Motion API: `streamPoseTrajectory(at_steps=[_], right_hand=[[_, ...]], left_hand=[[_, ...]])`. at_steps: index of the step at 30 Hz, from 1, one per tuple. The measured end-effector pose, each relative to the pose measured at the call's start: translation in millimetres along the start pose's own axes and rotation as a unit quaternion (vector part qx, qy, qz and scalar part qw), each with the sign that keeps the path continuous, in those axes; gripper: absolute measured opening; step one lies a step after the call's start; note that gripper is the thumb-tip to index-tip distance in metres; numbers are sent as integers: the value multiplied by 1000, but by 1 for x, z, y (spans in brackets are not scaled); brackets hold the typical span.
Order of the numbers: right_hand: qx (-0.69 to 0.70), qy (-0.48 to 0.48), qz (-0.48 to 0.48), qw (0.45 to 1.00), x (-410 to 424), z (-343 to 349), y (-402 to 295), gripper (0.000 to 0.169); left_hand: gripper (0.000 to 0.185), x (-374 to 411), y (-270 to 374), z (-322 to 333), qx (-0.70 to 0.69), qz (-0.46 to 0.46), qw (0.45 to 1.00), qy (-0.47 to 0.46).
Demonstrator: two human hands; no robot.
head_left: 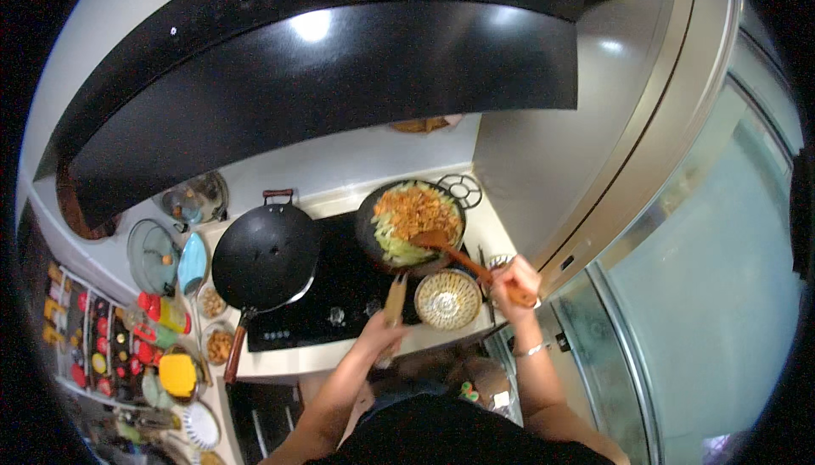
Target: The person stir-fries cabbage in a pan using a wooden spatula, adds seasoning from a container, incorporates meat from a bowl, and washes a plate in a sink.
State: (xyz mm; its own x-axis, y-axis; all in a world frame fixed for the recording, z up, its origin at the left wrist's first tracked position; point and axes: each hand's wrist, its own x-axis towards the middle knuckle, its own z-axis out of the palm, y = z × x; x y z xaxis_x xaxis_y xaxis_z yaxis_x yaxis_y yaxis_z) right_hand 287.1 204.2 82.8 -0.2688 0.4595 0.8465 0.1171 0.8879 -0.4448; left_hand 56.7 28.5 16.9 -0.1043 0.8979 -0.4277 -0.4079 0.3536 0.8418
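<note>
My left hand point(382, 332) grips the light wooden handle point(395, 299) of a dark frying pan point(368, 226) on the right side of the stove. Chopped pale-green vegetable point(400, 247) fills the pan, with orange-brown food pieces point(417, 210) heaped over it. In my right hand point(514, 283) is a brown wooden spatula point(468, 263), its blade resting among the food at the pan's near right side. Between my hands a patterned bowl point(447, 299) with a shiny, seemingly bare inside stands at the stove's front right. Part of another patterned bowl point(501, 261) shows behind my right hand.
A black wok point(266, 258) occupies the left burner, its wooden handle point(235, 353) jutting past the counter edge. Small bowls of food point(219, 345), glass lids point(153, 255) and a bottle rack point(102, 344) crowd the left. Overhead hangs a black range hood point(331, 83).
</note>
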Motion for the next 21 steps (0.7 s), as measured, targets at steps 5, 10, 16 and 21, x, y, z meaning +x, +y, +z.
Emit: streamPoseTrajectory(at_steps=[5, 10, 16, 21], right_hand=[[84, -19, 101, 991, 4, -2, -18, 14], [136, 51, 110, 983, 35, 0, -37, 16], [90, 16, 94, 991, 19, 3, -28, 18], [163, 44, 157, 973, 33, 7, -47, 19]], left_hand=[[24, -19, 5, 16, 25, -4, 998, 59], [28, 17, 34, 9, -36, 48, 998, 25], [26, -12, 16, 9, -6, 8, 1000, 29], [23, 14, 46, 13, -23, 50, 998, 30]])
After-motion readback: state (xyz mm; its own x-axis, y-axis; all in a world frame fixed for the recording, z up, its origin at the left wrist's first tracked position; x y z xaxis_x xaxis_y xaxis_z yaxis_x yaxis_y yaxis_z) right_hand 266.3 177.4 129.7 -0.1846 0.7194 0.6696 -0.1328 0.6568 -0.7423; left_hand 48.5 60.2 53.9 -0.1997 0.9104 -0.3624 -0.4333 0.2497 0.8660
